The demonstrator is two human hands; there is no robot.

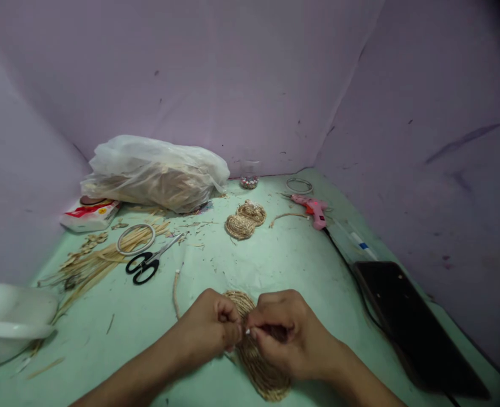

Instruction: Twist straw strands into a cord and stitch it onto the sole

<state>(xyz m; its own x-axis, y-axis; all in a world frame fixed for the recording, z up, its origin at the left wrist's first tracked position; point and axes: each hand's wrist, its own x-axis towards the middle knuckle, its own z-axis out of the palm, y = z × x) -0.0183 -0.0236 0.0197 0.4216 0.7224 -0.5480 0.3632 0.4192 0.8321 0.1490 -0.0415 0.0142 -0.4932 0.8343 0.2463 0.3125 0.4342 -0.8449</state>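
A flat woven straw piece (261, 367) lies on the green table surface (275, 260) near the front edge. My left hand (210, 328) is closed in a pinch over its upper left part. My right hand (286, 330) is closed too, its fingertips meeting the left hand's over the weave. Something small and pale shows between the fingertips; I cannot make out what it is. A loose straw cord (176, 291) trails away to the left of the piece.
Black-handled scissors (148, 264), a metal ring (135, 239) and loose straw strips (93, 265) lie left. A plastic bag of straw (156, 172) sits at the back. Two coiled straw discs (245, 220), a pink glue gun (313, 209) and a dark tablet (415, 322) are right. A white bowl (8, 322) is far left.
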